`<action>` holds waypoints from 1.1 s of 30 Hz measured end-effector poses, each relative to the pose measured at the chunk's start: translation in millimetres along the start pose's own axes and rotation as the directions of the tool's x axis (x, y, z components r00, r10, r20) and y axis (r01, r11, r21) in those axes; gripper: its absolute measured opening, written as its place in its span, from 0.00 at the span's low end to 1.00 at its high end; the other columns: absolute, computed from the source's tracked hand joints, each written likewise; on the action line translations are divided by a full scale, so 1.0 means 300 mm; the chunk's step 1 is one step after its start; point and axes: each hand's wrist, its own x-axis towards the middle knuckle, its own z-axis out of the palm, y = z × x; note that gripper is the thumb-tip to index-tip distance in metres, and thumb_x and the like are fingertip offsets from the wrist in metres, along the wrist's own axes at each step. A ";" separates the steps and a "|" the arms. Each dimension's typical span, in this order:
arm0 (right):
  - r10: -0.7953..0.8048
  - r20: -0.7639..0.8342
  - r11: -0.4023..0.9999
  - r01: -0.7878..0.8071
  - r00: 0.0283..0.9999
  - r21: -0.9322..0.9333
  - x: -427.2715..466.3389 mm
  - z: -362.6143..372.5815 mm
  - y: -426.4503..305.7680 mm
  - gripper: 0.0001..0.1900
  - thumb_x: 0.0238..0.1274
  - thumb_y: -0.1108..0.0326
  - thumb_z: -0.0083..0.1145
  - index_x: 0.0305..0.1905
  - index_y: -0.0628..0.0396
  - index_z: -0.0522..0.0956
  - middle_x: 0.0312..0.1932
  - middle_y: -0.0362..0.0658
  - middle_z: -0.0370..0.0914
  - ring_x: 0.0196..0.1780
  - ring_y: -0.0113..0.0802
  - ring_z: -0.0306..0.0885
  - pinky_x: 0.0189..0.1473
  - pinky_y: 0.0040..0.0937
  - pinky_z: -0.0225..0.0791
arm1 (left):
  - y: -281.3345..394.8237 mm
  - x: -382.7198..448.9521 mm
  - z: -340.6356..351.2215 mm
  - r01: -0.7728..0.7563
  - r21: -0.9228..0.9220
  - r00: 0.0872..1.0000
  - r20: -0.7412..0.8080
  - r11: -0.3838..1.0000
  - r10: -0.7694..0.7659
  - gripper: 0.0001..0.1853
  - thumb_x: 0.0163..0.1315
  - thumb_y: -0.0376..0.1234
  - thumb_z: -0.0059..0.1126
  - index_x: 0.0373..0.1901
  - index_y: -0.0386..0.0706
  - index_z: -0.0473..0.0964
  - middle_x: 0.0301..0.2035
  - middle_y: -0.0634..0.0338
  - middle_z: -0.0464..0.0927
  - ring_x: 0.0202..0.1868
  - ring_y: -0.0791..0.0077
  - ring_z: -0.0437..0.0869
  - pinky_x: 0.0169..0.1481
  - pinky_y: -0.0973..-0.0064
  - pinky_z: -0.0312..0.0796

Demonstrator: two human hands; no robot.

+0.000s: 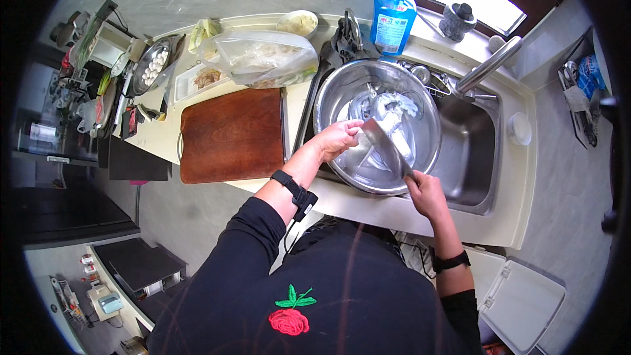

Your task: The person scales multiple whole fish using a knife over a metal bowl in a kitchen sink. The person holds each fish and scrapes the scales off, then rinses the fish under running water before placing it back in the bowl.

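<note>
My right hand point(427, 194) is closed on the handle of a kitchen cleaver point(387, 145), at the near right rim of a large metal basin point(433, 143). The blade slants up and to the left across the basin. At its far end is my left hand point(341, 139), fingers bent close to the blade; whether they grip it or something thin beside it, I cannot tell. Beneath the blade, pale, shiny items point(397, 103) lie in the basin, too blurred to name.
Left of the basin lies a wooden cutting board point(231, 135), with a filled plastic bag point(268, 59) behind it. A blue soap pump bottle point(393, 22) stands behind the basin. To the right are a steel sink point(468, 158) and its faucet point(488, 66).
</note>
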 end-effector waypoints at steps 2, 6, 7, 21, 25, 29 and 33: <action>-0.022 -0.020 1.000 0.022 1.000 -0.011 0.001 -0.024 -0.010 0.11 0.64 0.63 0.54 0.39 0.60 0.78 0.25 0.59 0.74 0.30 0.59 0.75 0.32 0.45 0.67 | 0.008 0.006 0.016 -0.011 -0.050 0.999 0.043 0.999 0.013 0.37 0.49 0.13 0.46 0.67 0.38 0.65 0.52 0.67 0.77 0.41 0.87 0.76 0.45 0.89 0.67; -0.069 0.002 0.979 0.069 0.998 -0.191 -0.048 -0.078 -0.050 0.09 0.64 0.63 0.54 0.39 0.56 0.79 0.28 0.58 0.77 0.36 0.59 0.77 0.35 0.52 0.68 | 0.048 -0.009 0.022 0.048 -0.136 0.991 0.130 0.990 -0.030 0.37 0.49 0.12 0.44 0.67 0.34 0.61 0.52 0.60 0.77 0.40 0.80 0.80 0.47 0.82 0.73; -0.070 -0.002 0.978 0.068 0.998 -0.198 -0.059 -0.094 -0.047 0.09 0.64 0.63 0.54 0.39 0.56 0.79 0.28 0.58 0.77 0.35 0.60 0.77 0.35 0.51 0.68 | 0.068 -0.023 0.037 0.093 -0.168 0.987 0.149 0.981 -0.068 0.38 0.49 0.12 0.44 0.67 0.33 0.60 0.52 0.59 0.77 0.40 0.78 0.81 0.47 0.79 0.74; 0.059 -0.120 0.988 -0.041 0.991 0.150 0.058 0.050 0.119 0.14 0.67 0.66 0.52 0.32 0.69 0.72 0.16 0.50 0.64 0.22 0.30 0.60 0.25 0.37 0.57 | -0.059 0.072 0.081 -0.133 -0.098 0.986 0.086 0.986 0.142 0.09 0.48 0.26 0.65 0.34 0.41 0.79 0.29 0.64 0.80 0.31 0.77 0.79 0.34 0.76 0.68; 0.093 -0.090 0.974 -0.071 0.992 0.216 0.073 0.059 0.070 0.14 0.67 0.67 0.52 0.30 0.69 0.70 0.16 0.47 0.62 0.23 0.27 0.58 0.24 0.36 0.55 | -0.042 0.021 0.080 -0.189 -0.207 0.980 0.021 0.960 0.198 0.20 0.47 0.24 0.65 0.45 0.40 0.79 0.36 0.63 0.82 0.40 0.74 0.81 0.49 0.73 0.71; 0.017 -0.104 0.988 -0.001 0.994 0.156 0.084 0.064 0.062 0.13 0.66 0.67 0.52 0.31 0.68 0.70 0.17 0.49 0.61 0.24 0.27 0.58 0.25 0.35 0.57 | -0.015 -0.007 0.029 -0.270 0.125 0.962 -0.005 0.955 0.273 0.29 0.44 0.20 0.65 0.53 0.40 0.76 0.42 0.64 0.81 0.44 0.77 0.79 0.53 0.75 0.70; -0.151 -0.013 0.988 0.152 0.988 0.017 0.013 0.009 -0.090 0.09 0.65 0.68 0.53 0.37 0.64 0.73 0.21 0.57 0.65 0.22 0.39 0.66 0.29 0.38 0.64 | 0.058 -0.015 -0.031 -0.222 0.585 0.971 0.062 0.780 0.230 0.29 0.40 0.22 0.69 0.50 0.39 0.78 0.42 0.60 0.83 0.45 0.75 0.79 0.52 0.72 0.71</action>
